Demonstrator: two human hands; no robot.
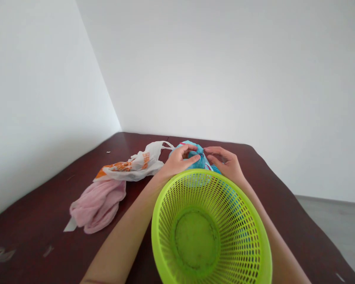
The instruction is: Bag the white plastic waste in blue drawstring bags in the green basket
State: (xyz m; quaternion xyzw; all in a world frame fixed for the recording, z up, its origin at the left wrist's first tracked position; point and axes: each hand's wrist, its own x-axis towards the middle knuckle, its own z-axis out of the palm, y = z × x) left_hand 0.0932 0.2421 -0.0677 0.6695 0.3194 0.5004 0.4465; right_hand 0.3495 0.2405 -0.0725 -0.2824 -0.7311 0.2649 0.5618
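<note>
near the far edge of the table (270,189), the blue bag's (199,162) gathered top is seemingly being worked — left hand (179,159) narrowly curled, right hand (227,163) slightly parted, grip cannot be told — a firm pinch seems called for next.

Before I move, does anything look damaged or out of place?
Yes: pale scraps lie loose on the dark table, mostly at left, like stray litter. The green basket has dark marks around its inner base, possibly dirt.
</note>
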